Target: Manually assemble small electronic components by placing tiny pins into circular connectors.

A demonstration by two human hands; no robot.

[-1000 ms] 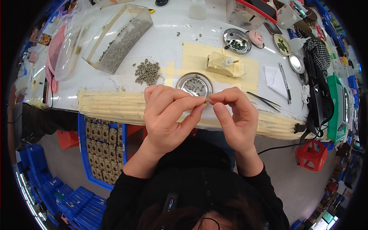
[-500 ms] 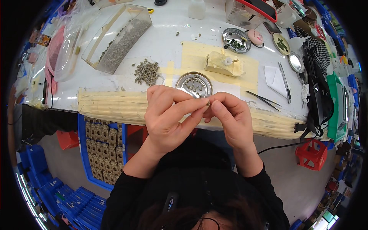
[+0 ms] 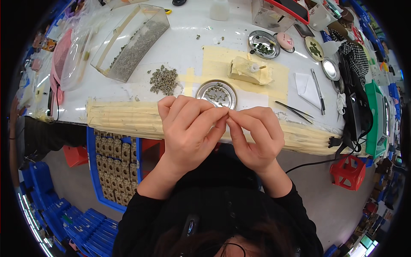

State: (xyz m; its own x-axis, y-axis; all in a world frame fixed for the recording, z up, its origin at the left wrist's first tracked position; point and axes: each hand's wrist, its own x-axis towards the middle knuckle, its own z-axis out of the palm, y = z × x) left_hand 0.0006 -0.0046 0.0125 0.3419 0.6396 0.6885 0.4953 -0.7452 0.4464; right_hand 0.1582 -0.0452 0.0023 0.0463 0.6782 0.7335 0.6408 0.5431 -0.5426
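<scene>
Whatever sits at the meeting point of your fingertips is hidden or too small to see; the nearest parts (image 3: 218, 93) in plain view lie loose in the round metal dish (image 3: 199, 90), just beyond your hands on the table (image 3: 188, 47). Your left hand (image 3: 185, 128) has its thumb and index drawn narrow, the tips coming together at the dish's near side, with the other fingers curled. Your right hand (image 3: 259, 137) makes a similar narrow pinch, its tips touching or almost touching the left's; you can't tell from here whether either one grips a part. Both are above the padded edge (image 3: 124, 113), which is wrapped in yellow tape. Left of the dish you have a heap (image 3: 163, 80) of little grey-green pieces, and behind that a clear bin (image 3: 117, 35) holding many more grains. Right of the dish and farther back, a taped block (image 3: 246, 76) sits on a yellow sheet (image 3: 278, 81). Farther right are your tweezers (image 3: 294, 112), a white cloth (image 3: 306, 90) and a pen (image 3: 318, 92). Beyond the block, an oval plate (image 3: 276, 53) carries dark green bits, beside a pink case (image 3: 285, 41). Below the table on your left, a blue tray (image 3: 92, 162) holds rows of tan blocks (image 3: 116, 171).
</scene>
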